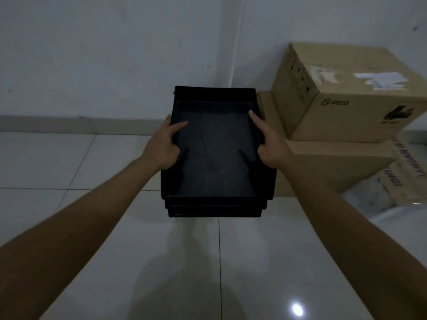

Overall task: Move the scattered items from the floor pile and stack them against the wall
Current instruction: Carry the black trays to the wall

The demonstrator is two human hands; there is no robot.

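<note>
- You hold a nested stack of black trays (215, 158) out in front of you, above the pale tiled floor (69, 162) and short of the white wall (115, 54).
- Your left hand (163, 146) grips the stack's left rim: the thumb lies over the edge onto the inside of the top tray, and the fingers wrap underneath out of sight.
- Your right hand (269, 146) mirrors it on the right rim, thumb inside and pointing forward, fingers curled below.
- A hold at both sides, about midway along, likely keeps the stack level and stops the trays from sliding apart.
- At least three tray edges show stepped at the near end; the exact count is hard to tell in the dim light.
- To your right, a cardboard box (346, 93) marked "PICO" sits on a larger flat carton (335, 162), both against the wall, which suggests the stacking spot.
- Printed sacks or wrapped goods (397, 172) at far right are cut off by the frame.
- The floor pile itself is not in view.
</note>
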